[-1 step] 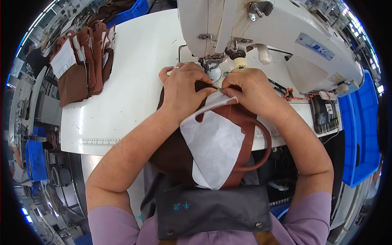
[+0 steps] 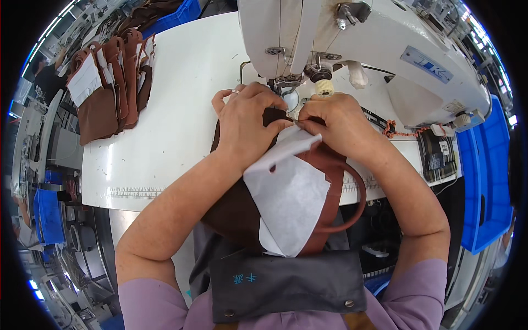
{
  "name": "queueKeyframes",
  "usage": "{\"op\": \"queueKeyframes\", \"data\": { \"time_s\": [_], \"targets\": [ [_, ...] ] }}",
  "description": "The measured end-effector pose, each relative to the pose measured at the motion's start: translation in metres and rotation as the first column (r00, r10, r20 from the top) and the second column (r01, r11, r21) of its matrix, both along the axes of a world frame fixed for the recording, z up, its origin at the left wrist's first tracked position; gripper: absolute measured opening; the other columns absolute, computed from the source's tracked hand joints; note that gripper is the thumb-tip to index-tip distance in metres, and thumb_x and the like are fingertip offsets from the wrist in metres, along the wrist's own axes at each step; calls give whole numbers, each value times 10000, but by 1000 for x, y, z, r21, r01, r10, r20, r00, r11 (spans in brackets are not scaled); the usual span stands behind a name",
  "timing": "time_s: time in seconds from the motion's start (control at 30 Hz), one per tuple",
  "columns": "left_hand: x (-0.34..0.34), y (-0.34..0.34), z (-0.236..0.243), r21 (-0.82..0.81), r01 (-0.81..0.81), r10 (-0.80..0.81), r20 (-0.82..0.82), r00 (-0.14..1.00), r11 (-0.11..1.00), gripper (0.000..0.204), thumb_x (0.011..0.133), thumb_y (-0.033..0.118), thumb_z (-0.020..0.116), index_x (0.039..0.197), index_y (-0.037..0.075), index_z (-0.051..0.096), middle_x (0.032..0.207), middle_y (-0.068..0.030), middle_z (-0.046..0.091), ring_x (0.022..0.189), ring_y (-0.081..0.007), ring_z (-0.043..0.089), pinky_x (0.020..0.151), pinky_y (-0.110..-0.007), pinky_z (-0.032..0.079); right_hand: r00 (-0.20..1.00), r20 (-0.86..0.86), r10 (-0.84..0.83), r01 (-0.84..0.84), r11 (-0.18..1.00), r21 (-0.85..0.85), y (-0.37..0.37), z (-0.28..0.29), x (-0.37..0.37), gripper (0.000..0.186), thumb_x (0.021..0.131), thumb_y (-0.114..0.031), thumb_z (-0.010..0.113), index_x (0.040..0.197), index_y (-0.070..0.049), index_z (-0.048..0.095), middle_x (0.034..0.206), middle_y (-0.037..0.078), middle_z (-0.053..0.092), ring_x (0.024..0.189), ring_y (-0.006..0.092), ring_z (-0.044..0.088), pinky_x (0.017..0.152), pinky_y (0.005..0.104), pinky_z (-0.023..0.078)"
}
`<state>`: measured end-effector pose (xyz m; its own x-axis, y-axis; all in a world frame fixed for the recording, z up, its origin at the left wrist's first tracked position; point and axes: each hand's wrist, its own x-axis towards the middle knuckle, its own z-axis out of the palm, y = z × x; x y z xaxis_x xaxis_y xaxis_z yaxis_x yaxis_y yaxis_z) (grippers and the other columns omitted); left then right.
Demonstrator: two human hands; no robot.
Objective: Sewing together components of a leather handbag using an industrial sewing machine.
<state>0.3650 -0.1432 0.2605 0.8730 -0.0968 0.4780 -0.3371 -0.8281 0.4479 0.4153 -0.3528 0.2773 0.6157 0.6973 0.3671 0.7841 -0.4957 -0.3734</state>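
Observation:
Right in front of the needle area of a white sewing machine (image 2: 264, 38), both my hands pinch the upper edge of a brown bag piece. My left hand (image 2: 245, 124) has thumb and fingers closed on that edge, a ring on one finger. My right hand (image 2: 338, 121) grips the same edge just beside it, fingertips bent inward. The reddish-brown bag piece (image 2: 314, 239) hangs over the table edge toward my lap, with a curved handle (image 2: 360, 190) at its right. A dark brown panel (image 2: 234, 206) shows at its left. White backing sheet (image 2: 291, 198) covers its middle, the top folded over.
Several similar brown bag pieces (image 2: 124, 82) stand bundled at the far left of the white table (image 2: 181, 82). A blue bin (image 2: 484, 181) is at the right. A dark patterned pouch (image 2: 437, 151) lies by the machine's right end. A ruler strip (image 2: 135, 191) runs along the front edge.
The folded top of the white sheet has dropped slightly toward me, narrowing the slot in it. My hands have shifted only a little and keep their pinch.

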Motion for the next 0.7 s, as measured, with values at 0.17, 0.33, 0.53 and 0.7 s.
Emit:
{"op": "queueKeyframes", "data": {
  "time_s": [0.17, 0.33, 0.53, 0.7],
  "targets": [
    [-15, 0, -2, 435, 341, -445, 163, 880, 834, 251, 835, 96, 594, 1047, 5, 693, 1078, -84, 685, 918, -283, 692, 822, -397, 560, 998, -57, -10, 8, 1000, -25, 2, -3, 5, 81, 809, -172, 746, 837, -98, 731, 795, 105, 694, 762, 332, 678, 680, 464, 523],
    [-37, -4, -1, 340, 339, -377, 52, 925, 877, 339, 864, 119, 628, 1172, -24, 643, 1185, -160, 645, 986, -327, 694, 948, -414, 564, 969, -242, -45, 50, 999, 12, 4, -4, 8, 93, 810, -180, 741, 830, -89, 737, 795, 135, 696, 755, 342, 672, 681, 461, 512],
    [-38, 1, -2, 256, 283, -271, -80, 959, 924, 393, 945, 184, 683, 1251, -54, 617, 1319, -166, 574, 1122, -342, 643, 1021, -463, 533, 971, -228, -69, 74, 997, 14, 5, -6, 8, 126, 833, -191, 732, 844, -66, 726, 831, 155, 674, 804, 352, 674, 696, 469, 515],
    [-23, 3, -6, 286, 259, -254, -54, 966, 923, 417, 946, 222, 696, 1277, -26, 642, 1321, -155, 598, 1235, -358, 612, 1048, -541, 501, 963, -235, -129, 141, 989, 37, 5, -6, 15, 194, 862, -211, 724, 968, -51, 696, 907, 140, 672, 864, 370, 672, 740, 468, 531]
  ]
}}
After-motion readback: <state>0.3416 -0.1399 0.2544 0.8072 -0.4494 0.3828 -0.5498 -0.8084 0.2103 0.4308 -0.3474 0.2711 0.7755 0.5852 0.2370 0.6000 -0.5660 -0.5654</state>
